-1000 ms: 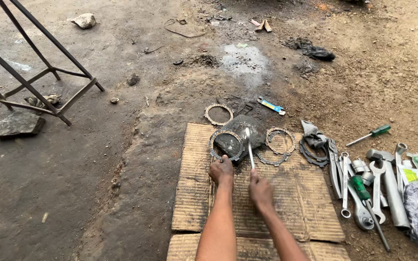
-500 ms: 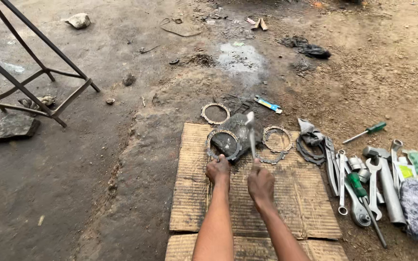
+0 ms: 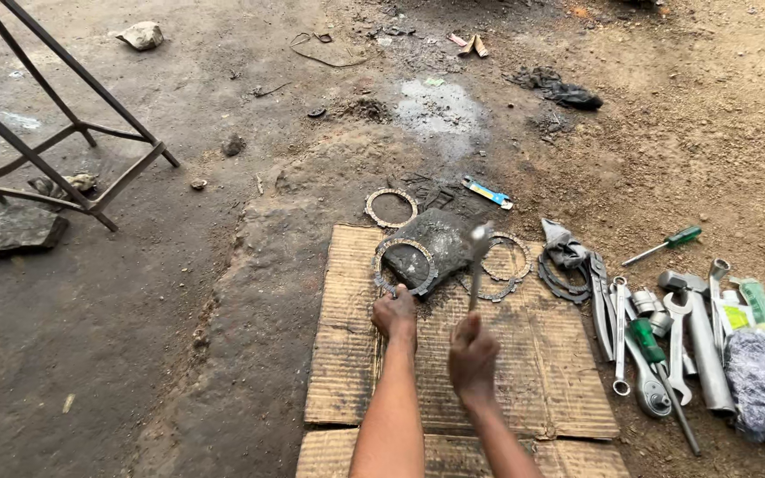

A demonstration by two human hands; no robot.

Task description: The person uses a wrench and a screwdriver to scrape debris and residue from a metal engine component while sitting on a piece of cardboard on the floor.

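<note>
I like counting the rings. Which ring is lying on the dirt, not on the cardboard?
The ring farthest from the hands, beyond the cardboard edge. The others lie on the cardboard.

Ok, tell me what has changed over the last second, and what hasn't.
The right hand has swung its small hammer up: a second ago the tool lay low, near the ring on the dark part; now its head is raised and blurred. The left hand stays pressed on the toothed ring at the dark metal part. The loose rings, the cardboard and the wrenches have not moved.
</note>
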